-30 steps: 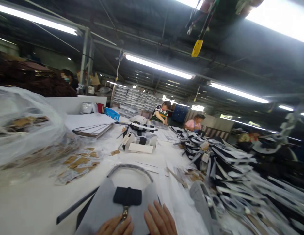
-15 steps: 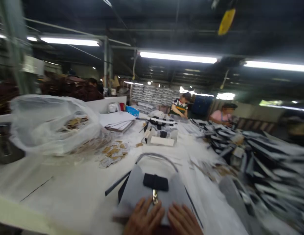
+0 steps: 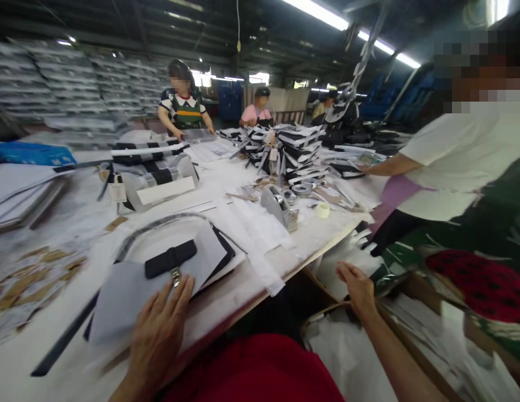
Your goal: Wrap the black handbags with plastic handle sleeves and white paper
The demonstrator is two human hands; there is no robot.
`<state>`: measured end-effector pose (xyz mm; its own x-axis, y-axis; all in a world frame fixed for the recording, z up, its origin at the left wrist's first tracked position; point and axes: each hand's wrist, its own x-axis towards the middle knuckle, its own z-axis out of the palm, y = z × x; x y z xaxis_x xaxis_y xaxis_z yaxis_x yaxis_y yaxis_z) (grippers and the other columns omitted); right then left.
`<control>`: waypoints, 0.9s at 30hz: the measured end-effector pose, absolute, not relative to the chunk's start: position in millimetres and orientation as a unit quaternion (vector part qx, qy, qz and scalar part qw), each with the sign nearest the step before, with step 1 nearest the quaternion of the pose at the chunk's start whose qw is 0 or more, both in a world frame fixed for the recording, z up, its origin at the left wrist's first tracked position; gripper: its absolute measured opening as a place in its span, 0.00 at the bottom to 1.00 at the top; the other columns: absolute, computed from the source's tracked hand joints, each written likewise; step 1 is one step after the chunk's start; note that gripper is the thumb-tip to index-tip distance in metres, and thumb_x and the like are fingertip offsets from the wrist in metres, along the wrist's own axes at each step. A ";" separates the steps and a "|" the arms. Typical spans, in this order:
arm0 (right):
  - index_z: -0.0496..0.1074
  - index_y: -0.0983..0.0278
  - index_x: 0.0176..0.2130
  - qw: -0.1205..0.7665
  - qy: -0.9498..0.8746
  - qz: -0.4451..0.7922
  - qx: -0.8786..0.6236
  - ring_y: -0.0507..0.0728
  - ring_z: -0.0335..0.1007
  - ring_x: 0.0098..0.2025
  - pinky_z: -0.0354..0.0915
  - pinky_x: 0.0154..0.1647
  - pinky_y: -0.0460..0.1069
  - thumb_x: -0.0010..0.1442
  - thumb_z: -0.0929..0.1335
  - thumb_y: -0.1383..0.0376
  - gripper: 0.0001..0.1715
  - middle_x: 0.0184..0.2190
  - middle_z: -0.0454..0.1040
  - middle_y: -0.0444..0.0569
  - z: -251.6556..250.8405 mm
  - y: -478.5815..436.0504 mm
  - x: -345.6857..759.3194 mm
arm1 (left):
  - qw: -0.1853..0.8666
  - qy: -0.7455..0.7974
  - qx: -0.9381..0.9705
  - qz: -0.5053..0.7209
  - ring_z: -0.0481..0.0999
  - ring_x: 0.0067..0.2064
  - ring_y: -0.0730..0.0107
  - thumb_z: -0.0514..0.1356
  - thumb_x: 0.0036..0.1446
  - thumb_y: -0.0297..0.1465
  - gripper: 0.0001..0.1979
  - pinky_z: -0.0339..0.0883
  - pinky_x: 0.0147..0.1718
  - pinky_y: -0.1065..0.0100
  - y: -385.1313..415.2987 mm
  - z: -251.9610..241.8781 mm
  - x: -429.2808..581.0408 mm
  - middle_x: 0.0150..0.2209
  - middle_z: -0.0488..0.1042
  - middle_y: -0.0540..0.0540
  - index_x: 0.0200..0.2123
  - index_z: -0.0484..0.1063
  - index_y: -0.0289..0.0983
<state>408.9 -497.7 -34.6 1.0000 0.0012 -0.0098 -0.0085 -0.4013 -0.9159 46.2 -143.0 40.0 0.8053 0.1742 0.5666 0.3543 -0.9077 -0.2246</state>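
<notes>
Resting a left hand [image 3: 161, 326] on the grey-fronted bag [image 3: 125, 296]

The bag lies on the near part of the white table [image 3: 314, 235], turned at an angle, with its wrapped handle [image 3: 153, 223] arching away from the person. A black tab [image 3: 167, 260] crosses its upper front, with a metal clasp [image 3: 176, 276] hanging below. The left hand lies flat on the bag, fingers extended and grasping nothing, their tips close to the clasp. Out past the table's edge, the right hand [image 3: 358, 289] hangs with fingers partly curled over white material [image 3: 337, 357]; whether it grips anything I cannot tell.

A long dark strip [image 3: 67, 335] lies at the bag's left side. Beyond the handle sits a second bag [image 3: 159, 174] with dark bands, a label beside it. Brown tags [image 3: 37, 273] are scattered to the left. Further right stand a tape dispenser [image 3: 278, 206] and a pale tape roll [image 3: 322, 210], near a heap of black-and-white pieces [image 3: 293, 153]. A co-worker in a white shirt [image 3: 473, 156] reaches toward that heap's end of the table.
</notes>
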 end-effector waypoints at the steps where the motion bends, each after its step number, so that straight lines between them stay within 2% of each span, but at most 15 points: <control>1: 0.77 0.70 0.45 0.520 0.017 0.014 -0.854 0.62 0.79 0.41 0.75 0.43 0.53 0.55 0.64 0.48 0.32 0.37 0.81 0.56 -49.5 -512.3 408.5 | 0.160 -0.141 -0.936 -0.279 0.70 0.60 0.50 0.48 0.62 0.20 0.36 0.60 0.57 0.51 -143.6 40.9 46.3 0.63 0.67 0.41 0.71 0.42 0.42; 4: 0.79 0.68 0.38 0.404 0.052 0.071 -0.910 0.66 0.78 0.41 0.73 0.44 0.58 0.53 0.65 0.54 0.23 0.32 0.80 0.57 -93.3 -556.1 386.4 | 0.149 -0.140 -0.940 -0.272 0.70 0.60 0.50 0.49 0.62 0.22 0.35 0.59 0.59 0.51 -145.1 43.4 46.9 0.63 0.66 0.41 0.70 0.43 0.43; 6: 0.79 0.69 0.38 0.314 0.069 0.121 -0.939 0.70 0.77 0.45 0.70 0.49 0.61 0.49 0.67 0.60 0.21 0.36 0.80 0.61 -122.0 -581.4 355.8 | 0.140 -0.143 -0.942 -0.268 0.69 0.61 0.50 0.51 0.62 0.23 0.35 0.57 0.61 0.50 -145.9 44.8 47.8 0.63 0.66 0.40 0.70 0.45 0.42; 9: 0.75 0.74 0.48 0.202 0.068 0.187 -0.959 0.74 0.67 0.58 0.64 0.58 0.63 0.41 0.70 0.67 0.32 0.52 0.74 0.68 -160.8 -603.7 300.6 | 0.129 -0.147 -0.945 -0.264 0.69 0.61 0.51 0.52 0.62 0.25 0.34 0.57 0.62 0.50 -147.2 47.3 49.8 0.63 0.66 0.39 0.70 0.47 0.41; 11: 0.71 0.72 0.55 0.147 0.048 0.217 -0.964 0.73 0.57 0.66 0.59 0.62 0.63 0.39 0.70 0.71 0.41 0.61 0.66 0.68 -180.2 -607.6 271.7 | 0.121 -0.156 -0.946 -0.259 0.69 0.61 0.51 0.53 0.63 0.27 0.34 0.58 0.61 0.50 -148.2 49.0 50.9 0.64 0.65 0.41 0.70 0.47 0.43; 13: 0.67 0.69 0.59 0.107 0.022 0.235 -0.966 0.70 0.51 0.69 0.56 0.64 0.63 0.41 0.69 0.72 0.44 0.65 0.60 0.64 -191.9 -607.7 257.8 | 0.109 -0.170 -0.945 -0.258 0.70 0.61 0.50 0.53 0.64 0.30 0.34 0.61 0.59 0.49 -149.2 50.2 51.7 0.64 0.64 0.44 0.70 0.45 0.46; 16: 0.66 0.65 0.60 0.072 -0.011 0.249 -0.966 0.67 0.53 0.67 0.56 0.63 0.60 0.46 0.69 0.73 0.41 0.64 0.61 0.60 -195.6 -611.4 264.3 | 0.089 -0.183 -0.945 -0.255 0.69 0.61 0.48 0.52 0.65 0.32 0.33 0.62 0.58 0.47 -150.6 51.3 52.6 0.65 0.62 0.46 0.70 0.45 0.48; 21: 0.72 0.66 0.52 0.061 -0.030 0.254 -0.965 0.65 0.64 0.59 0.60 0.59 0.58 0.54 0.70 0.71 0.25 0.55 0.71 0.57 -183.1 -628.2 292.8 | 0.066 -0.172 -0.946 -0.269 0.69 0.61 0.45 0.52 0.65 0.33 0.32 0.62 0.58 0.46 -150.9 51.5 55.1 0.65 0.63 0.44 0.70 0.46 0.48; 24: 0.73 0.68 0.49 0.081 -0.026 0.241 -0.967 0.62 0.69 0.53 0.62 0.56 0.60 0.60 0.69 0.68 0.16 0.48 0.74 0.56 -178.8 -626.3 301.1 | 0.070 -0.164 -0.945 -0.275 0.70 0.60 0.45 0.53 0.65 0.33 0.32 0.63 0.57 0.47 -149.6 50.9 55.6 0.64 0.65 0.42 0.70 0.47 0.46; 27: 0.73 0.67 0.47 0.135 -0.034 0.211 -0.967 0.59 0.71 0.50 0.64 0.55 0.61 0.65 0.67 0.63 0.13 0.46 0.75 0.52 -181.7 -607.1 310.9 | 0.078 -0.162 -0.945 -0.275 0.70 0.60 0.46 0.53 0.65 0.33 0.31 0.64 0.57 0.48 -146.6 49.4 55.4 0.63 0.67 0.41 0.69 0.49 0.45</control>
